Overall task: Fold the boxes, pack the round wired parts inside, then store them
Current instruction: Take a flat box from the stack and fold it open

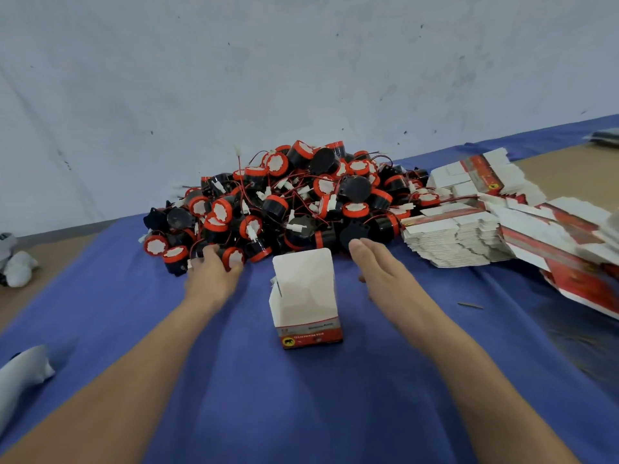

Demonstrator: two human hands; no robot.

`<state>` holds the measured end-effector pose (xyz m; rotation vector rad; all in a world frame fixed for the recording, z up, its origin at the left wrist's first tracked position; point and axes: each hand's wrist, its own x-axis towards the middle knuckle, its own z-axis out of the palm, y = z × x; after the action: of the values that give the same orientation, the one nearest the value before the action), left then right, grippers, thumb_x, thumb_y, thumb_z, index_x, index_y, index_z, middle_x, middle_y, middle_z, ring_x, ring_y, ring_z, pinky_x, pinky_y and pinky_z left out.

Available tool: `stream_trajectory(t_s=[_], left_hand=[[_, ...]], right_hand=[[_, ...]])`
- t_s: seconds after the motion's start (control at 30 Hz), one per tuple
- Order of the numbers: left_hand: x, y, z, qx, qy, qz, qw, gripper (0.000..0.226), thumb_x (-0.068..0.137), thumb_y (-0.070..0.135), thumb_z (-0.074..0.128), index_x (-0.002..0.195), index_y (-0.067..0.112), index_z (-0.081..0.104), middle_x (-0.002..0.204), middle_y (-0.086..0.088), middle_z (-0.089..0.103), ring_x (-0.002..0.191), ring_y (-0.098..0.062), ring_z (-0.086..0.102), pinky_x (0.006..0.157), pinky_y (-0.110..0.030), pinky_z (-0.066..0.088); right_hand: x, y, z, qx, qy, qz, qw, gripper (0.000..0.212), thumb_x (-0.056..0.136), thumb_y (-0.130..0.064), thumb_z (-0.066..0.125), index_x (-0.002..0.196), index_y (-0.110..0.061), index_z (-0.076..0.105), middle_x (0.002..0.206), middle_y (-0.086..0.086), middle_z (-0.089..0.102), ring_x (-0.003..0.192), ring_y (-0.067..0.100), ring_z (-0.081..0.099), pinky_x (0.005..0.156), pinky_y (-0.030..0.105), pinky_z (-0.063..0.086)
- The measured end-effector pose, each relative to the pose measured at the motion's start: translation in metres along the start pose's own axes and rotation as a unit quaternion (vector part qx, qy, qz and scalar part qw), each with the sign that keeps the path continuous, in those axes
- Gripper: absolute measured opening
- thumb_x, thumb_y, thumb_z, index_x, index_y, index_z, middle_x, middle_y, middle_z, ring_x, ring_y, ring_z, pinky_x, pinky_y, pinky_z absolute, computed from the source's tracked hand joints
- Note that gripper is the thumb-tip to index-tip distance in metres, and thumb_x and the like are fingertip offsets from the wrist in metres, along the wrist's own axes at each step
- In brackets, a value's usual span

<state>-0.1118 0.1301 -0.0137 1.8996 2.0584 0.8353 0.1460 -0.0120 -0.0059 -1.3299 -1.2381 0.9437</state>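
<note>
Left grip [211, 272]: fingertips buried in pile of round wired parts [284, 195]; hold on one not discernible. Print on box [306, 336] too small to read. Flat boxes [576, 276] smeared, cut by right edge. White bundle [23, 370] cut at left edge.

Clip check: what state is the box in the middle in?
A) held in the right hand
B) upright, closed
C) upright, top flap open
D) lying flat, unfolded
C: the box stands upright on the blue cloth, top flap raised, with the left hand and right hand both apart from it.
</note>
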Motion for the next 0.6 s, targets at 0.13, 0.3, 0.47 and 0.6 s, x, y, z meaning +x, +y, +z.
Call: stream_trajectory(t_s=[0.13, 0.3, 0.47, 0.6], left_hand=[[0.018, -0.001, 0.009, 0.036, -0.005, -0.021, 0.999, 0.054, 0.101, 0.039, 0.053, 0.136, 0.003, 0.035, 0.129, -0.026, 0.053, 0.121, -0.046, 0.048, 0.099, -0.058, 0.043], [0.017, -0.004, 0.011, 0.046, 0.034, -0.054, 0.997, 0.052, 0.096, 0.05, 0.057, 0.111, 0.001, 0.055, 0.124, -0.026, 0.055, 0.112, -0.044, 0.053, 0.095, -0.056, 0.047], [-0.007, -0.004, -0.008, -0.194, 0.124, -0.059, 0.971, 0.038, 0.091, 0.045, 0.056, 0.072, 0.012, 0.052, 0.09, -0.017, 0.056, 0.072, -0.028, 0.053, 0.056, -0.041, 0.047], [-0.044, 0.004, -0.036, -0.5, 0.255, -0.205, 0.802, 0.031, 0.09, 0.046, 0.052, 0.085, 0.016, 0.055, 0.073, 0.001, 0.056, 0.065, -0.019, 0.053, 0.062, -0.032, 0.045]], right_hand=[[0.004, 0.002, -0.007, -0.004, 0.023, -0.009, 1.0, 0.064, 0.098, -0.065, 0.036, 0.155, -0.036, 0.031, 0.123, -0.029, 0.048, 0.125, 0.007, 0.049, 0.099, 0.027, 0.041], [0.001, 0.003, -0.011, -0.055, 0.031, -0.014, 0.998, 0.061, 0.102, -0.06, 0.036, 0.156, -0.035, 0.027, 0.148, -0.013, 0.041, 0.117, 0.005, 0.042, 0.09, 0.024, 0.032], [-0.003, 0.001, -0.012, -0.056, 0.041, -0.022, 0.997, 0.059, 0.103, -0.056, 0.037, 0.157, -0.034, 0.026, 0.152, -0.012, 0.04, 0.117, 0.006, 0.044, 0.092, 0.025, 0.033], [-0.009, -0.001, -0.01, -0.057, 0.056, -0.046, 0.996, 0.056, 0.103, -0.055, 0.038, 0.155, -0.038, 0.028, 0.146, -0.017, 0.044, 0.107, -0.003, 0.051, 0.082, 0.018, 0.038]])
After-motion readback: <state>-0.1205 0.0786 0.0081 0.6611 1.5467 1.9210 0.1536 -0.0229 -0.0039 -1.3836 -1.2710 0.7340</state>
